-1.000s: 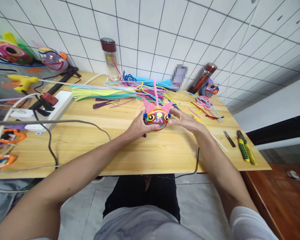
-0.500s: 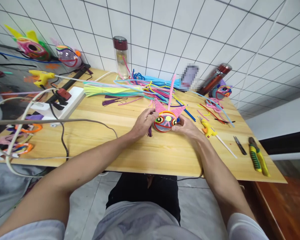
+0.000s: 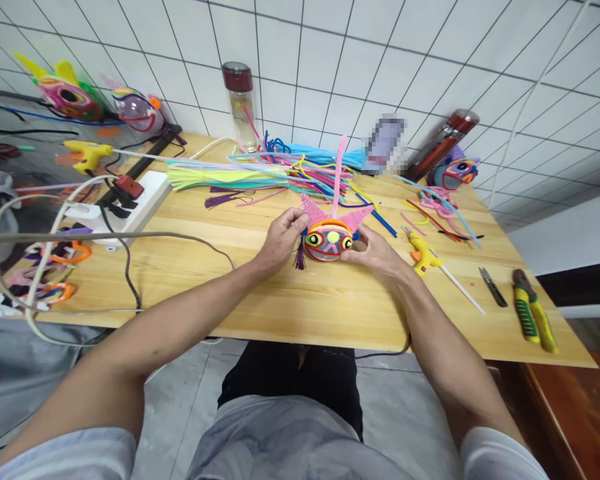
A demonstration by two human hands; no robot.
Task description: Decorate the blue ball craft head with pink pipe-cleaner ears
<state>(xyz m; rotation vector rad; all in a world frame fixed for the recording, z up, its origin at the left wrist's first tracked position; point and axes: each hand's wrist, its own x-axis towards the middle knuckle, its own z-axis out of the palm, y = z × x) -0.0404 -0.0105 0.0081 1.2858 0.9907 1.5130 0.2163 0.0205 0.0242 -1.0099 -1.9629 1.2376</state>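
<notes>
Between my hands, low over the wooden table point(image 3: 260, 300), is a round clear ornament point(image 3: 329, 248) decorated as an animal face. It has pink pipe-cleaner ears, round yellow-and-black eyes, red and orange trim, and a tall pink pipe cleaner point(image 3: 339, 177) rising from its top. My left hand point(image 3: 283, 239) grips its left side, fingers by the ear, with a purple tassel point(image 3: 300, 257) hanging beside them. On the other side, my right hand point(image 3: 373, 252) is closed round the edge, thumb at the front; its other fingers are partly hidden behind.
Pipe-cleaner bundles point(image 3: 230, 177) lie behind the ornament. A glue gun point(image 3: 422, 257), small snips point(image 3: 493, 288) and pliers point(image 3: 533, 310) are at right. A power strip point(image 3: 143, 207) with cables, another glue gun point(image 3: 87, 157) and a glass bottle point(image 3: 241, 110) are at left and back.
The view has shifted slightly, moving the tools at right further right in the picture. Both hands keep their hold on the ornament, whose ears now look a little more spread.
</notes>
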